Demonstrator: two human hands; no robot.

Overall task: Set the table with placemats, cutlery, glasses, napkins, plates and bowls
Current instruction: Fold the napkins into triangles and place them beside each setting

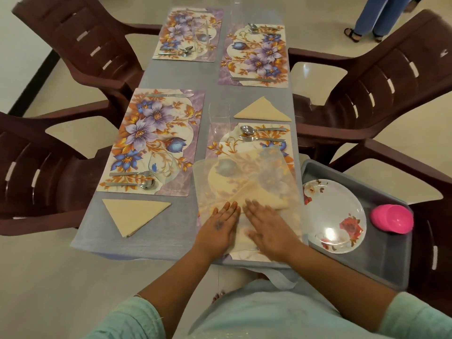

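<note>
Several floral placemats lie on the grey table (pixel 176 77). On the near right placemat (pixel 225 148) a beige napkin (pixel 259 196) lies blurred with motion. My left hand (pixel 220 223) and my right hand (pixel 269 228) rest flat on it, fingers straight. A spoon (pixel 247 129) and fork (pixel 247 138) sit at that mat's far end beside a clear glass (pixel 219 118). Folded triangular napkins lie at the near left (pixel 134 214) and mid right (pixel 263 110). The near left placemat (pixel 151 140) carries cutlery and a glass (pixel 162 167).
A grey tray (pixel 381 253) at the right holds a white flowered plate (pixel 335 216) and a pink bowl (pixel 391 217). Several brown plastic chairs (pixel 381 77) surround the table. A person's legs (pixel 376 18) stand at the far right.
</note>
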